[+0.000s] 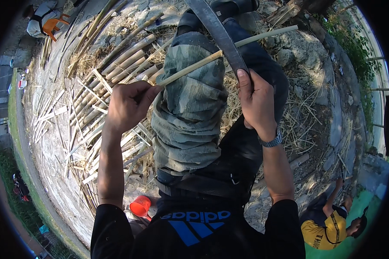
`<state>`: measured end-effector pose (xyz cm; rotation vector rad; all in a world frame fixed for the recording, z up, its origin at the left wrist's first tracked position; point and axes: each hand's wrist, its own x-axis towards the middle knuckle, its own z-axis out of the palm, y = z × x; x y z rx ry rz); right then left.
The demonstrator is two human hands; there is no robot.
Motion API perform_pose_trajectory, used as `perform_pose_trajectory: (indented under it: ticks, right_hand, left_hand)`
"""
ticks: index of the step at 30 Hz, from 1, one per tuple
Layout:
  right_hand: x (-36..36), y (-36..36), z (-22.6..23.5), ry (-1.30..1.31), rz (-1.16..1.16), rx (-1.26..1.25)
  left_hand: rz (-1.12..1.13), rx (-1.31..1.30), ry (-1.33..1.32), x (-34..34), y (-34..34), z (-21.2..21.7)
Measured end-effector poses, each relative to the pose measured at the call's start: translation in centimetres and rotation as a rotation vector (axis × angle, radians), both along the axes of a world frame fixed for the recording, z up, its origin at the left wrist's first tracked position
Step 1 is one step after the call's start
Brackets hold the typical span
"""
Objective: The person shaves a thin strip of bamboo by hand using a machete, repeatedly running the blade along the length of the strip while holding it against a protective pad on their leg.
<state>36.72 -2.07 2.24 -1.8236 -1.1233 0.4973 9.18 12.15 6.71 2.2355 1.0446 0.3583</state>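
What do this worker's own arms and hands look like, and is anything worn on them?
Black short sleeves end near the elbows, leaving both forearms bare. The left hand and right hand wear no gloves. A dark wristwatch, its band apparently linked, circles the right wrist; the left wrist has none.

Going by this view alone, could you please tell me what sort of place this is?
Probably an outdoor yard where bamboo or similar cane is worked: long poles and pale split strips lie about in heaps, and the right hand holds a long blade.
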Motion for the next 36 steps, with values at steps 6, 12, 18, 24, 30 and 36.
perform_pose_trajectory:
  ticks: [6,12,18,24,30,36]
  right_hand:
    - [-1.8,0.4,-2.2,0.047,-0.039,0.115]
    - [1.2,1.0,-2.0,0.186,-0.154,0.024]
    - [2.8,-0.2,0.2,0.254,-0.183,-0.071]
    - [0.0,-0.7,0.1,0.391,-0.052,-0.016]
    - [-1.9,-1.1,-0.4,0.580,-0.062,-0.051]
    - [0.5,-1.5,-2.1,0.424,-0.142,-0.014]
  left_hand:
    - [0.001,-0.015,-0.038,0.3,-0.4,-0.6]
    - [-0.018,-0.073,-0.160,2.0,-0.9,-0.3]
    - [-0.031,-0.083,-0.088,1.0,0.0,-1.4]
    - [-0.027,-0.155,-0.124,0.9,-0.2,-2.1]
    - [-0.054,-0.094,-0.137,2.0,-0.3,-2.4]
    - [-0.028,-0.204,-0.217,4.0,-1.2,-2.5]
